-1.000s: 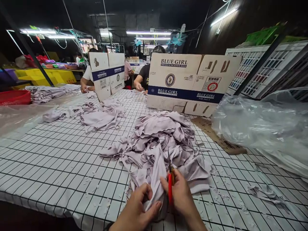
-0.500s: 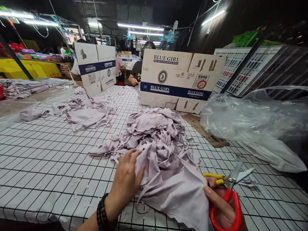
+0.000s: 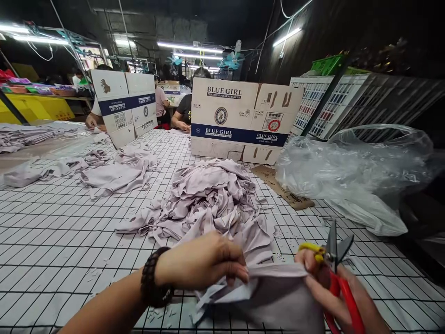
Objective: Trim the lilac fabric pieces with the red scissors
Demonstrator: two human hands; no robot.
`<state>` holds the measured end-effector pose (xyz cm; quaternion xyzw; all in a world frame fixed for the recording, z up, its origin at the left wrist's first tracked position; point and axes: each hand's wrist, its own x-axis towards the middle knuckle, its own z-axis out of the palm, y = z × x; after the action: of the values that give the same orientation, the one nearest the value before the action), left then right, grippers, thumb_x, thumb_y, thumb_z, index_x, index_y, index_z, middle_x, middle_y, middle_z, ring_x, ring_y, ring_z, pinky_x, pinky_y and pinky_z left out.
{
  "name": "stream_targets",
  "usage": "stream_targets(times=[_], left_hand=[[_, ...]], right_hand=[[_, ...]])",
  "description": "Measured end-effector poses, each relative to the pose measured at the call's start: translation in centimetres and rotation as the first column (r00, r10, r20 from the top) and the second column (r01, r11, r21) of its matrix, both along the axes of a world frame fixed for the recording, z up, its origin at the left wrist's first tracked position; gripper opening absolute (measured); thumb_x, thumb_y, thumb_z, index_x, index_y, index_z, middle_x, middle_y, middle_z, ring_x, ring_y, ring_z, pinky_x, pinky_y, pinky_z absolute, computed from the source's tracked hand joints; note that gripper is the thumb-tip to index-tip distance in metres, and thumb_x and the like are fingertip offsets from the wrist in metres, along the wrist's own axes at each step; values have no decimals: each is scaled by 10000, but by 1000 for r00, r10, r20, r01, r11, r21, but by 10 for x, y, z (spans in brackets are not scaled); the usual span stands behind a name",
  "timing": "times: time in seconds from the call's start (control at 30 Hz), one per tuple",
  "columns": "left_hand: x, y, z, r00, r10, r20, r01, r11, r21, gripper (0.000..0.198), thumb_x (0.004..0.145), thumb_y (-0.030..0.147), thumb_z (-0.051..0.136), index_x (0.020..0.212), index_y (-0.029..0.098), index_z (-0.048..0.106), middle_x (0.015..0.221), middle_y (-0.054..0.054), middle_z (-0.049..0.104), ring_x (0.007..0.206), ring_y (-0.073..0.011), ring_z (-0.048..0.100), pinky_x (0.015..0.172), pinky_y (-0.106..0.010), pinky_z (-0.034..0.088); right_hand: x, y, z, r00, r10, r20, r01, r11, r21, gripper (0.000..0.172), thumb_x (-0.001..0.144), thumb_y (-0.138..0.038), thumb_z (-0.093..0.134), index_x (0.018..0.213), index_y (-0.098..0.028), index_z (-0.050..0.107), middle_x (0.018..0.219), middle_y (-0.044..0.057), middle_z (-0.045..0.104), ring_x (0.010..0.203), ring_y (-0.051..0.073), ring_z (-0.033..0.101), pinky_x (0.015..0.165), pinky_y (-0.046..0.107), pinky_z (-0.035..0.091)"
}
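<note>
My left hand pinches the edge of a pale lilac fabric piece stretched near the bottom of the view. My right hand grips the same piece at its right edge and also holds red-handled scissors, blades slightly apart and pointing up. A dark bead bracelet sits on my left wrist. Just beyond my hands lies a heap of lilac fabric pieces on the white tablecloth with a black grid.
A Blue Girl cardboard box stands behind the heap, a second box at back left. More lilac fabric lies left. A clear plastic bag bulges on the right. Other people sit behind the boxes. Small scraps dot the cloth.
My left hand has gone from lying flat on the heap to pinching the fabric edge. My right hand with the scissors rose and drew the piece taut. The view shifted right.
</note>
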<state>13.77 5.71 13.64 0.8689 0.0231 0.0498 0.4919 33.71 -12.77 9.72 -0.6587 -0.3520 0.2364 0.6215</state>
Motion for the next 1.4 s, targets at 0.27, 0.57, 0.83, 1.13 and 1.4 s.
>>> stream_targets(times=[0.27, 0.57, 0.83, 1.13, 1.4], left_hand=[[-24, -48, -6, 920, 392, 7, -211, 510, -834, 319, 831, 470, 668, 887, 163, 738, 743, -70, 736, 427, -58, 448, 435, -182, 336], [-26, -30, -61, 685, 728, -38, -382, 314, -869, 394, 775, 508, 718, 862, 127, 668, 675, -11, 659, 470, -65, 537, 486, -178, 469], [-32, -37, -71, 690, 724, -17, -486, 446, -751, 412, 825, 554, 629, 842, 146, 682, 766, -27, 601, 431, -51, 494, 415, -181, 449], [-26, -40, -79, 758, 651, 36, -326, 427, -843, 363, 846, 512, 621, 842, 156, 685, 695, -49, 655, 435, -95, 545, 421, -200, 452], [-25, -42, -79, 772, 630, 90, -466, 656, -594, 366, 923, 480, 512, 796, 152, 615, 741, 3, 495, 457, -64, 516, 437, -187, 414]], right_hand=[[-27, 134, 60, 889, 443, 113, -456, 877, 149, 167, 668, -182, 689, 785, -210, 574, 802, -30, 596, 597, 92, 487, 534, 205, 398], [-64, 118, -6, 819, 545, -177, -548, 836, 37, 246, 714, -283, 763, 839, -200, 568, 971, 14, 633, 672, 102, 566, 611, 214, 469], [-90, 104, -48, 896, 351, -272, -341, 936, 85, 300, 700, -290, 799, 771, -212, 519, 738, -33, 572, 637, 115, 541, 603, 216, 477], [-73, 81, -53, 914, 380, -142, -393, 916, -82, 226, 781, -367, 705, 846, -205, 561, 721, -24, 563, 600, 123, 507, 552, 225, 445], [-74, 37, -19, 915, 222, 338, -81, 919, -385, 215, 633, -345, 755, 754, -240, 612, 663, -16, 627, 611, 173, 539, 572, 250, 431]])
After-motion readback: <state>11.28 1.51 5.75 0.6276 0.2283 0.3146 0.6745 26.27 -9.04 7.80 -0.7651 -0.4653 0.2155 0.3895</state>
